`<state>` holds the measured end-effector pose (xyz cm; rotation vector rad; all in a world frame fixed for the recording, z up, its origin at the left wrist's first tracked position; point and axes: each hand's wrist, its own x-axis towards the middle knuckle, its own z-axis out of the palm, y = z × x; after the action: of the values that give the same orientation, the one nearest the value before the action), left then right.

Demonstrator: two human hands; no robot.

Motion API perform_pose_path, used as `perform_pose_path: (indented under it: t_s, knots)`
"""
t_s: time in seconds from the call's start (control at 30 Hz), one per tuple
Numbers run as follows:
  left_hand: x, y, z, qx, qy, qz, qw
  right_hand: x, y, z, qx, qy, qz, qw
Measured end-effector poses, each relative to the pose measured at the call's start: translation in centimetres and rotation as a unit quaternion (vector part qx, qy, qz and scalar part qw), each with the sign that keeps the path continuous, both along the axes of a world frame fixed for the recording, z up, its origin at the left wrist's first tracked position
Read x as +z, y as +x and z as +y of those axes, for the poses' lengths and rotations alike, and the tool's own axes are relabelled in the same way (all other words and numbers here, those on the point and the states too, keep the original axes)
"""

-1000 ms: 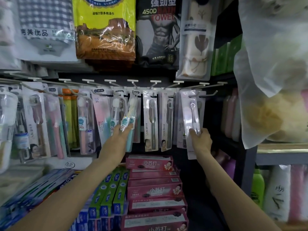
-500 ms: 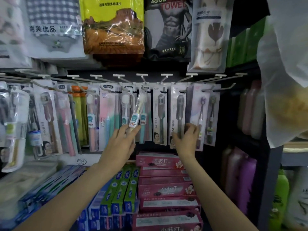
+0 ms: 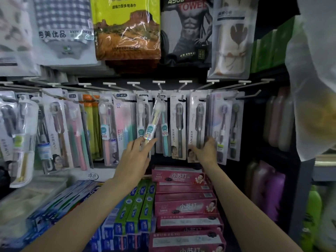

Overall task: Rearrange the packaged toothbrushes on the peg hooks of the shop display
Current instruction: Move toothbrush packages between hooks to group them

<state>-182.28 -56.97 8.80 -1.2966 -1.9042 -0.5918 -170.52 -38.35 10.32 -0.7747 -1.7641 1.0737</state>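
Item: slim clear-cased toothbrush pack, hung tilted on a centre peg hook, lower end pinched in left hand fingers; light, stiff, slippery, best held low; right hand blurred, seemingly gripping the grey pack.

The right hand is motion-blurred at centre right, so its grip on the grey toothbrush pack cannot be told. The left hand's fingers hide the bottom of the tilted clear toothbrush pack. The towel packages are cut off by the top edge. The toothpaste boxes run past the bottom edge. Small print is unreadable.
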Motion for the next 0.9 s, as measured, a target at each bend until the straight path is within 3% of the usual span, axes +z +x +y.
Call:
perform_pose_path:
  t_s: [0.7, 0.9]
  knots:
    - [0.2, 0.1, -0.4, 0.065, -0.009, 0.024, 0.998, 1.3, 6.6, 2.6, -0.121, 0.125, -0.094, 0.98]
    - [0.0, 1.2, 0.3, 0.09, 0.021, -0.032, 0.995, 0.5, 5.0, 0.2, 0.016, 0.095, -0.089, 0.991]
